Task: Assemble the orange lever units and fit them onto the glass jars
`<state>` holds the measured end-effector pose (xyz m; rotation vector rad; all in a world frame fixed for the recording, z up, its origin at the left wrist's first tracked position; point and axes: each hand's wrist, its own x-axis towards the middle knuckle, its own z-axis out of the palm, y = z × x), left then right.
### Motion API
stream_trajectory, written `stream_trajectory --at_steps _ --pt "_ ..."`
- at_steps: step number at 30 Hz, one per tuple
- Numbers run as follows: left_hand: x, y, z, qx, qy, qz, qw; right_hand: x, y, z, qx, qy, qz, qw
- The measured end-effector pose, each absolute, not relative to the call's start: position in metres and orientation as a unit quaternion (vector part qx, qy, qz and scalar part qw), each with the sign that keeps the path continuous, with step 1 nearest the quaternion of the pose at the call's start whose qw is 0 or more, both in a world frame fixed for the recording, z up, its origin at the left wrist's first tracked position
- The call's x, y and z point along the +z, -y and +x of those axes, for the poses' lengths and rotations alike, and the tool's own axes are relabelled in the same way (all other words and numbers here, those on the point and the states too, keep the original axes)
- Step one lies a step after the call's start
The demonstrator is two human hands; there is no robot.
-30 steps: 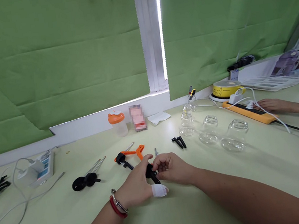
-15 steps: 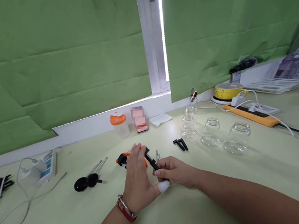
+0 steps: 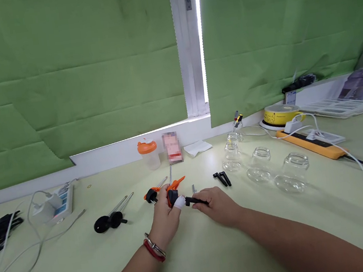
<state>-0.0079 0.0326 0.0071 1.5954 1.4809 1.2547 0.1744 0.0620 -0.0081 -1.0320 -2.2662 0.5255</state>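
A black round head with a metal rod (image 3: 173,195) is in the left hand (image 3: 164,219), nearer the wearer than the orange-lidded cup (image 3: 150,160) and slightly to its right. The left fingers curl around the head, and the thumb, wrapped in white tape, presses beside it; the rod points up and away. The right hand (image 3: 219,207), farther right of the cup, has thumb and fingers pinching a black handle (image 3: 197,201). Its far end meets the taped thumb; whether handle and head are joined cannot be told.

In front of the cup, close by the left hand, lie an orange pronged piece (image 3: 177,183) and another black head (image 3: 151,196), both partly hidden. Left of the cup and nearer the wearer, two black discs with metal rods (image 3: 109,221) lie side by side. To the cup's right and nearer are a small metal piece (image 3: 194,188), two loose black handles (image 3: 222,179) and, beyond those, clear glass jars (image 3: 262,166). Farthest right of the cup is an orange power strip (image 3: 314,143). All rest on a pale green desk (image 3: 199,259).
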Motion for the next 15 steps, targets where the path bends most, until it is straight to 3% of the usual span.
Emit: stream_trajectory --at_steps 7,15 --pt "0.003 -0.035 -0.012 0.423 -0.571 0.654 0.260 -0.011 -0.062 0.174 0.189 0.858 -0.392 0.274" --pt "0.016 -0.065 -0.073 0.502 -0.666 0.535 0.138 -0.019 -0.065 0.176 0.197 0.844 -0.423 0.265"
